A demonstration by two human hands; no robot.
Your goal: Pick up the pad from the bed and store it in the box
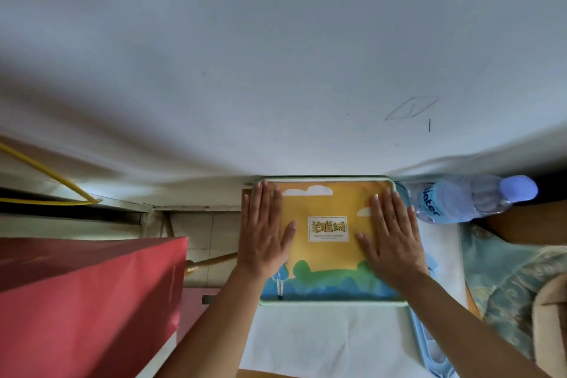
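The pad (327, 212) is a square packet with an orange sky, white clouds, green and blue hills and a white label in the middle. It lies flat inside a shallow box with a pale green rim (331, 304), close to the bed's edge. My left hand (264, 230) rests flat on the pad's left side, fingers spread. My right hand (392, 233) lies flat on its right side. Neither hand grips anything.
A white sheeted bed (276, 70) fills the upper half. A water bottle (466, 199) lies to the right of the box. A red paper bag (86, 301) stands at the left, a patterned blue cloth (503, 279) at the right, white paper (322, 337) below the box.
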